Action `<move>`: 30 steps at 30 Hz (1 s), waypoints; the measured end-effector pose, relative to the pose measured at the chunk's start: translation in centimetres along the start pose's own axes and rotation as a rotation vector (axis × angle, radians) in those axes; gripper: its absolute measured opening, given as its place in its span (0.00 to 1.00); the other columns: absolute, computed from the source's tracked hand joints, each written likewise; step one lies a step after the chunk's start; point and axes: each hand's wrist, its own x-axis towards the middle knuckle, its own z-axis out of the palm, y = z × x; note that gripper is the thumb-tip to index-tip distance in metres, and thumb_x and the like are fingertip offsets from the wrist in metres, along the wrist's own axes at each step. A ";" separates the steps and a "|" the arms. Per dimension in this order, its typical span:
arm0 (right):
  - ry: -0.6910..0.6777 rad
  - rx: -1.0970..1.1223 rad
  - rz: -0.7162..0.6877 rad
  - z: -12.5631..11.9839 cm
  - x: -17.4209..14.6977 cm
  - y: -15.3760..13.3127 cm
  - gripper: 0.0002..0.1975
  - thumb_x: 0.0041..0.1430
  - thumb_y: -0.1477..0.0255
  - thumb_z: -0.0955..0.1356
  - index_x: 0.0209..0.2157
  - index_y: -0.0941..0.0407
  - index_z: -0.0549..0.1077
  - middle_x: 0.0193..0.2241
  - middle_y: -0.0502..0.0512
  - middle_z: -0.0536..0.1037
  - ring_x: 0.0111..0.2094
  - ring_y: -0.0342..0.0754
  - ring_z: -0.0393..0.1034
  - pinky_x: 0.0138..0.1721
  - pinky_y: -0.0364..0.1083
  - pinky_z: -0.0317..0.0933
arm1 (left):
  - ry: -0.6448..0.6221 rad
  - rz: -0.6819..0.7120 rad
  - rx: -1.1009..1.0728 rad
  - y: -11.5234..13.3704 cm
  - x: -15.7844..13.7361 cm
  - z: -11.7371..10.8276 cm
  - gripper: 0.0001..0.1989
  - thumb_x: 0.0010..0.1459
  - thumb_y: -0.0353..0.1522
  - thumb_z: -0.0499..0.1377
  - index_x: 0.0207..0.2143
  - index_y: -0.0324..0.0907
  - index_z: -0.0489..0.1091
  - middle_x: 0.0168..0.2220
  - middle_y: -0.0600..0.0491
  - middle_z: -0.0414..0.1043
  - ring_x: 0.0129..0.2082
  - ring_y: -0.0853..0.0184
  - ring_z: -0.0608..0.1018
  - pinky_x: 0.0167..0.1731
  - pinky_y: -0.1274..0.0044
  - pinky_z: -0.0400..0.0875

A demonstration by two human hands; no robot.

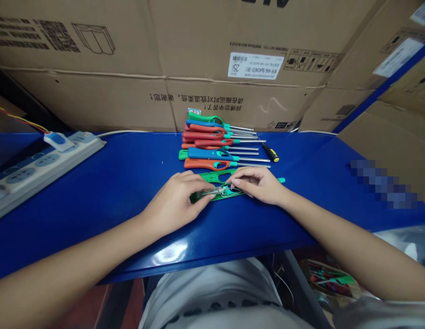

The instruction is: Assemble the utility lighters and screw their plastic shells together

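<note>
Thumb and fingers of my left hand [173, 198] close round a small clear fuel tank [208, 192] of a lighter, holding it over an opened green lighter casing [212, 177]. At the tank's right end sit turquoise parts [228, 190] and a thin pale wire or tube. There my right hand [262, 185] is pinched, fingertips together; what lies between them is too small to make out. The casing's middle is partly hidden under both hands. A turquoise tip [281, 180] sticks out past the right hand.
Just behind the hands lies a stack of long-nosed lighters [208, 155] in several colours. A black and yellow screwdriver [271, 153] rests at their right. A power strip [44, 164] stands at left. Cardboard [123, 100] walls the blue table's [137, 155] back. A box of parts [330, 278] sits below right.
</note>
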 end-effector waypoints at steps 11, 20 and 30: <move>0.010 0.010 0.034 -0.1 0.2 0.2 0.13 0.61 0.63 0.71 0.40 0.59 0.78 0.28 0.50 0.76 0.20 0.36 0.60 0.21 0.39 0.56 | -0.229 -0.111 0.081 0.0 0.1 -0.8 0.10 0.61 0.35 0.63 0.43 0.44 0.79 0.42 0.50 0.79 0.44 0.58 0.79 0.46 0.69 0.73; -0.054 -0.211 -0.109 -0.3 -0.1 0.2 0.14 0.64 0.63 0.69 0.43 0.58 0.80 0.37 0.57 0.82 0.29 0.42 0.72 0.27 0.41 0.63 | -0.237 -0.115 0.055 0.2 0.0 -0.6 0.10 0.63 0.32 0.61 0.44 0.46 0.81 0.40 0.50 0.79 0.40 0.61 0.80 0.41 0.73 0.73; -0.202 -0.347 -0.328 0.0 -0.6 -0.1 0.13 0.62 0.70 0.70 0.48 0.54 0.80 0.43 0.57 0.83 0.38 0.47 0.78 0.35 0.44 0.72 | -0.180 -0.162 -0.031 0.0 0.1 -0.2 0.05 0.59 0.31 0.64 0.37 0.44 0.80 0.34 0.52 0.77 0.30 0.67 0.77 0.29 0.78 0.69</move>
